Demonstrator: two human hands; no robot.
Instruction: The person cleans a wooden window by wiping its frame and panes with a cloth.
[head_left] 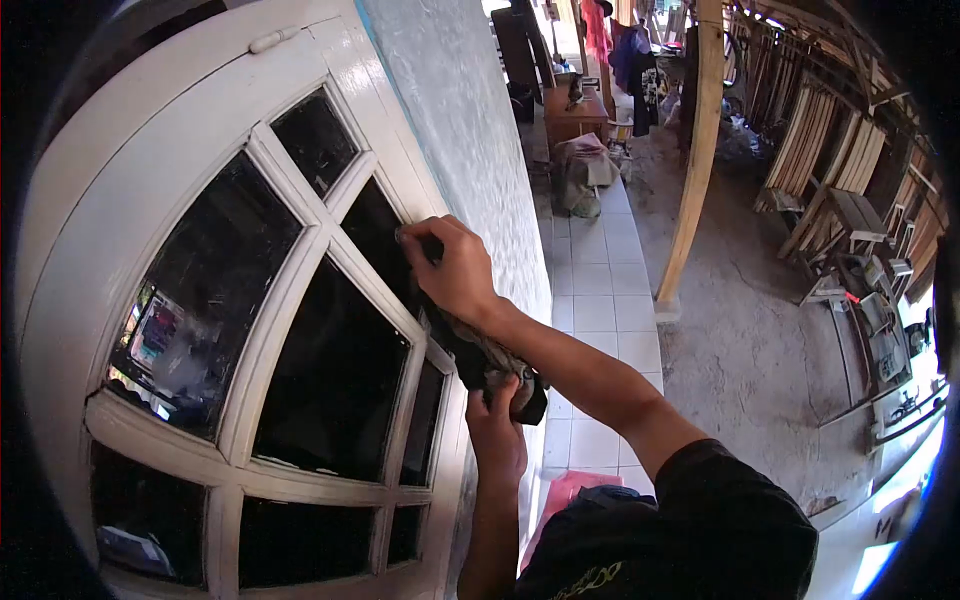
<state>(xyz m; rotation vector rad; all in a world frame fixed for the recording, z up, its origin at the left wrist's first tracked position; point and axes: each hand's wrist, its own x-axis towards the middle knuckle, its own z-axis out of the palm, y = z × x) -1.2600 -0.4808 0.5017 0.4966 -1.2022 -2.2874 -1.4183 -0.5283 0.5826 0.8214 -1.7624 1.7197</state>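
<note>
A white wooden window frame (275, 355) with several dark glass panes fills the left side. My right hand (455, 270) is up against the frame's right part, beside a narrow dark pane (372, 225). Its fingers are curled and its fingertips pressed together near the pane's edge; what they pinch, if anything, is too small to make out. Below it, my left hand (497, 435) is closed on a crumpled dark and greyish cloth (505, 372), thumb on top. Part of this cloth runs up under my right wrist, close to the frame.
A rough grey wall (460, 110) adjoins the frame. Beyond it runs a white tiled walkway (600, 255) with a wooden post (692, 170) alongside. A wooden table (575, 110) stands far back. Planks (805, 140) lean at right near a cluttered wooden bench (865, 290).
</note>
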